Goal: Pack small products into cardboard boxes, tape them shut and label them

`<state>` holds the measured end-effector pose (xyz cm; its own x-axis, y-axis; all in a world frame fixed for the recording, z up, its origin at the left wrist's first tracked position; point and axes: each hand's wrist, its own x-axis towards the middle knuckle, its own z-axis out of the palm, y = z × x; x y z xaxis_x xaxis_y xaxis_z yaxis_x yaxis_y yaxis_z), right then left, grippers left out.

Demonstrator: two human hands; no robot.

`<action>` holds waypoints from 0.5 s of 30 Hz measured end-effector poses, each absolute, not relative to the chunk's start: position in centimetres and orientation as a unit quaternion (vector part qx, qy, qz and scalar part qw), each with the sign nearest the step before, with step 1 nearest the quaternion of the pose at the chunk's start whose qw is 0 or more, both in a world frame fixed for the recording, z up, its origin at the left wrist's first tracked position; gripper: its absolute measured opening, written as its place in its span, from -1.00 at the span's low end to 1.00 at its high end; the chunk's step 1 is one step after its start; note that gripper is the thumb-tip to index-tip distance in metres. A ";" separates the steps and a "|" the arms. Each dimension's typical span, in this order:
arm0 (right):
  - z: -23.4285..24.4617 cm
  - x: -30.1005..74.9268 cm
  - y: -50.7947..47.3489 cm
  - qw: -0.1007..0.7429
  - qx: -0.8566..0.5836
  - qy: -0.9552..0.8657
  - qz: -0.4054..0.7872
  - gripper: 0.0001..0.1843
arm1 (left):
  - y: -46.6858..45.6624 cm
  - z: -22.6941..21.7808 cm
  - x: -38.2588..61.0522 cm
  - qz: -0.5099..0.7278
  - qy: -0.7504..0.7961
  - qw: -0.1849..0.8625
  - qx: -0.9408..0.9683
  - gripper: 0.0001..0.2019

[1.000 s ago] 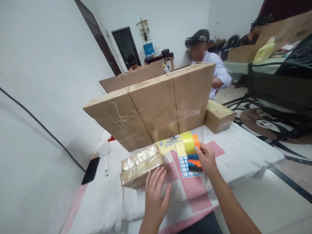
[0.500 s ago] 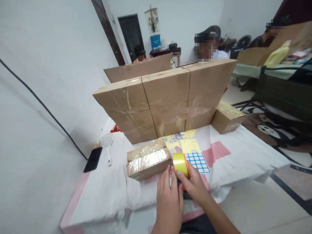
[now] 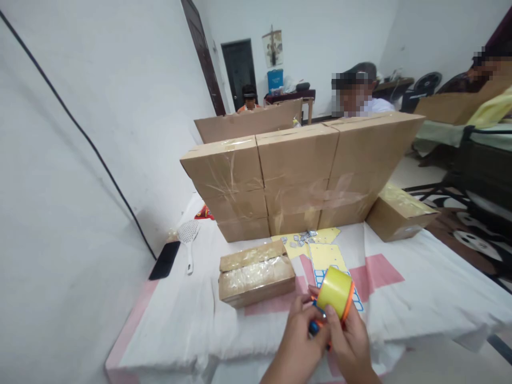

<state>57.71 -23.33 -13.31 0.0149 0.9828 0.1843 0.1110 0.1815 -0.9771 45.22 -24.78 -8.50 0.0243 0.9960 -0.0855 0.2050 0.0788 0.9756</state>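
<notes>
A tape dispenser (image 3: 336,290), carrying a wide yellow roll with orange and blue parts, is held above the near side of the table. My right hand (image 3: 352,338) wraps around its roll side, thumb on the yellow tape. At the blue end, the fingers of my left hand (image 3: 300,333) are curled onto the dispenser; part of that end is hidden by them. Left of both hands, apart from them, lies a small cardboard box (image 3: 256,280) with shiny tape across its top. Beneath the roll, a sheet with a blue grid pattern (image 3: 358,304) is partly covered.
A wall of taped cardboard boxes (image 3: 298,181) stands across the table's back, with another box (image 3: 402,213) at its right. Small silvery pieces (image 3: 300,239) lie on yellow sheets. A white slotted spoon (image 3: 189,245) and black phone (image 3: 165,260) are at left. Several people sit beyond.
Both hands and the tape dispenser have shifted right, away from the small box. My left hand's fingers, stretched out before, are now curled at the blue end. The camera view has turned left.
</notes>
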 end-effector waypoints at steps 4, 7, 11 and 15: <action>-12.3 59.2 -20.7 0.549 -0.518 -0.521 0.399 -0.56 | -22.7 -8.2 47.0 0.429 0.547 0.494 0.522 -0.85; -11.1 61.0 -19.0 0.571 -0.519 -0.476 0.421 -0.58 | -21.3 -7.0 47.9 0.383 0.532 0.486 0.578 -0.85; -10.0 63.6 -17.9 0.587 -0.506 -0.434 0.459 -0.57 | -19.8 -4.9 49.2 0.328 0.495 0.491 0.637 -0.76; -10.4 64.4 -18.0 0.606 -0.543 -0.449 0.368 -0.59 | -18.4 -3.4 50.0 0.315 0.483 0.490 0.653 -0.74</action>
<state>64.43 -18.05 -10.41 0.3249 0.9347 0.1440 0.0420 0.1379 -0.9896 50.03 -18.35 -3.42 0.3343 0.9404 -0.0621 0.3219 -0.0520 0.9453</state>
